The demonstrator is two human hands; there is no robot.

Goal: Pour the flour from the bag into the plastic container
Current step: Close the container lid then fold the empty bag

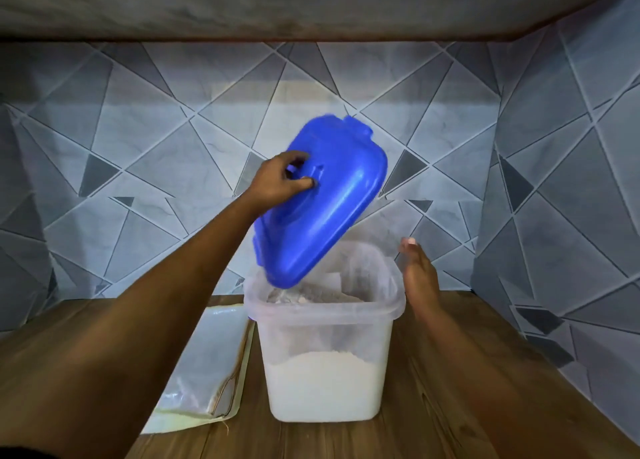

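Left hand [280, 178] is gripping the blue lid [325, 198] by the raised handle in its centre, fingers curled round it, thumb pinching from below; lid is hanging tilted steeply in the air, its lower corner dipping just over the back-left rim of the plastic container [325, 323]. Lid is glossy hard plastic, rounded rectangle, with a small tab on its upper edge. Right hand [420, 278] is lying open and flat, fingers straight and together, holding nothing, just beside the container's right rim; cannot tell if it is touching the wall. Container is sitting upright on the wooden countertop [485, 389] near the middle, slightly toward the front edge; it is translucent, frosted, squarish with rounded corners and a thick rolled rim. Flour [322, 382] is filling roughly the lower half, white, fine and powdery, heaped unevenly, dusting the inside walls. Bag [207, 365] is lying flat on the countertop just left of the container, touching or nearly touching its base, pale shiny plastic, creased, looking emptied. Grey tiled wall [173, 167] with angular line pattern is standing behind, along the countertop's back edge.
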